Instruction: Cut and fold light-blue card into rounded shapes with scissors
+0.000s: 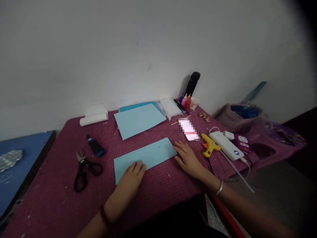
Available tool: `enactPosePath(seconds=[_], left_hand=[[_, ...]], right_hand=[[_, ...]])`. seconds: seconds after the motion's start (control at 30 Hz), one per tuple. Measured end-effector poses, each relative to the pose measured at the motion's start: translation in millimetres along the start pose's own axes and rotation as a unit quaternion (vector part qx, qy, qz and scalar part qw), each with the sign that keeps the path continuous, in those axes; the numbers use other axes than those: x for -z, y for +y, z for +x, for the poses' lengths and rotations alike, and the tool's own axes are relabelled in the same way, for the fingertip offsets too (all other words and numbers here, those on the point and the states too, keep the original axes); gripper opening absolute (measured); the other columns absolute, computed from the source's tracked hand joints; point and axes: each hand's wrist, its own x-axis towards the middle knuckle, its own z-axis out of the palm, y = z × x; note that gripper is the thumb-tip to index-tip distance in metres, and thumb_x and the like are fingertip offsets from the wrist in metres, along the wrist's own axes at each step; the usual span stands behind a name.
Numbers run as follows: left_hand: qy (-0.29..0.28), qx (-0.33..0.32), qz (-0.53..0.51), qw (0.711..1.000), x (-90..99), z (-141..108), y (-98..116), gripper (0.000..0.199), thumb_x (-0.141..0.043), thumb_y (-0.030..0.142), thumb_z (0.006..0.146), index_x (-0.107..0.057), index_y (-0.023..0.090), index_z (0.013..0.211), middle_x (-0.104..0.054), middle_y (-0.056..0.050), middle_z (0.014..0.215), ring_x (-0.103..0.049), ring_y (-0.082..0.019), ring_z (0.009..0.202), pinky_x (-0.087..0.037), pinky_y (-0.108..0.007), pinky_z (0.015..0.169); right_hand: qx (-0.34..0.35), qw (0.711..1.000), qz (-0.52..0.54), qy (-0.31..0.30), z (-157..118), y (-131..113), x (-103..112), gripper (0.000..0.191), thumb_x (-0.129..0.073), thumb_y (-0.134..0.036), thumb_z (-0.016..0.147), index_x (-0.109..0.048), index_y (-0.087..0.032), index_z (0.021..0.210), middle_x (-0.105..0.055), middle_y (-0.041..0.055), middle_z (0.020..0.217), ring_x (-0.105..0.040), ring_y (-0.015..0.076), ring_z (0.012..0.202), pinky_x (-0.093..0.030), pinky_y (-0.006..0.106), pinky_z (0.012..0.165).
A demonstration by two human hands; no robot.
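Note:
A light blue strip of paper (148, 153) lies flat on the red checked tablecloth (158, 190) in front of me. My left hand (131, 177) rests on its near left part, fingers stretched out and holding nothing. At the strip's right end, my right hand (187, 158) lies with its fingertips at the paper's edge, fingers extended. A small dark spot marks the strip near its upper right. Behind it, a larger light blue sheet (138, 120) overlaps a darker blue sheet (125, 108). Black-handled scissors (85, 170) and a dark blue cutter-like tool (96, 145) lie left of my left hand.
Right of my right hand are a yellow glue gun (209, 145), a white power bank (226, 145) with cables and a lit phone (188, 129). Small bottles (185, 100), a paper cup (194, 102) and a black flask (192, 84) stand by the wall. A white roll (94, 118) lies back left.

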Motion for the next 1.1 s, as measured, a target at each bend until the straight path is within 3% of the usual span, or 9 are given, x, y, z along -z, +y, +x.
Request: enactPosePath(seconds=[0.13,0.3,0.43,0.57,0.67,0.77,0.83,0.93,1.1], left_hand=[[-0.038,0.014,0.013,0.999,13.7,14.5,-2.9,0.062,-0.031,-0.004,0.080,-0.044,0.014,0.138,-0.049,-0.012,0.141,-0.051,-0.025,0.124,-0.047,-0.036,0.096],[-0.026,0.042,0.015,0.999,12.9,16.5,1.8,0.059,-0.034,-0.004,0.080,-0.049,0.012,0.134,-0.052,-0.015,0.137,-0.053,-0.027,0.120,-0.047,-0.038,0.096],[-0.033,0.058,0.012,0.998,10.9,17.0,4.4,0.058,-0.032,-0.003,0.081,-0.049,0.012,0.134,-0.051,-0.016,0.138,-0.052,-0.027,0.121,-0.046,-0.039,0.097],[-0.046,0.074,-0.023,0.996,21.1,16.8,1.4,0.059,-0.031,-0.004,0.081,-0.049,0.010,0.135,-0.054,-0.014,0.136,-0.052,-0.023,0.122,-0.040,-0.036,0.104],[-0.028,0.082,-0.049,0.995,30.4,17.8,6.5,0.053,-0.040,0.006,0.083,-0.048,0.008,0.135,-0.055,-0.014,0.134,-0.052,-0.024,0.121,-0.040,-0.036,0.104],[0.015,0.114,-0.036,0.993,33.8,25.8,18.1,0.049,-0.047,0.024,0.087,-0.050,0.009,0.133,-0.059,-0.017,0.129,-0.057,-0.029,0.114,-0.046,-0.043,0.095],[0.029,0.133,0.000,0.991,31.6,33.5,23.6,0.045,-0.043,0.025,0.090,-0.053,0.009,0.131,-0.060,-0.018,0.126,-0.059,-0.030,0.109,-0.047,-0.045,0.092],[0.039,0.126,0.060,0.989,22.6,36.5,19.6,0.046,-0.036,0.011,0.090,-0.052,0.007,0.132,-0.058,-0.019,0.130,-0.056,-0.030,0.116,-0.041,-0.047,0.100],[0.060,0.123,0.106,0.985,-2.8,-3.0,-19.2,0.051,-0.033,0.003,0.086,-0.053,0.006,0.132,-0.054,-0.018,0.134,-0.053,-0.030,0.122,-0.035,-0.048,0.105]], right_hand=[[0.018,0.999,0.030,-0.009,-5.7,-10.3,2.6,0.042,-0.049,-0.021,0.088,-0.052,-0.017,0.130,-0.047,0.0138,0.141,-0.038,0.0264,0.134,-0.029,0.053,0.111],[0.035,0.999,0.024,-0.025,-4.9,-17.9,0.0,0.046,-0.050,-0.014,0.084,-0.052,-0.016,0.130,-0.048,0.0135,0.140,-0.039,0.0249,0.132,-0.025,0.052,0.113],[0.081,0.995,0.010,-0.059,11.7,-30.0,-7.0,0.048,-0.049,-0.014,0.084,-0.050,-0.017,0.132,-0.047,0.0116,0.141,-0.038,0.0244,0.133,-0.023,0.049,0.114],[0.124,0.990,-0.005,-0.074,34.8,-40.6,-14.1,0.041,-0.048,-0.016,0.088,-0.054,-0.018,0.129,-0.053,0.0090,0.137,-0.043,0.0245,0.129,-0.028,0.046,0.112],[0.135,0.988,-0.018,-0.074,47.8,-45.4,-15.0,0.032,-0.046,-0.015,0.091,-0.061,-0.018,0.119,-0.059,0.0067,0.130,-0.052,0.0233,0.120,-0.036,0.041,0.106],[0.136,0.988,-0.021,-0.064,52.4,-47.6,-12.2,0.032,-0.041,-0.016,0.094,-0.060,-0.018,0.121,-0.059,0.0060,0.131,-0.053,0.0226,0.119,-0.038,0.039,0.104],[0.141,0.988,-0.024,-0.062,50.5,-45.9,-10.0,0.035,-0.041,-0.016,0.094,-0.057,-0.017,0.126,-0.058,0.0072,0.133,-0.052,0.0237,0.121,-0.037,0.042,0.106],[0.141,0.987,-0.035,-0.072,41.4,-37.5,-7.4,0.039,-0.041,-0.015,0.093,-0.055,-0.017,0.129,-0.057,0.0086,0.134,-0.052,0.0241,0.122,-0.038,0.045,0.106],[0.126,0.987,-0.058,-0.083,21.8,-18.1,-6.2,0.044,-0.041,-0.008,0.090,-0.054,-0.018,0.130,-0.057,0.0078,0.134,-0.054,0.0227,0.121,-0.040,0.045,0.105]])
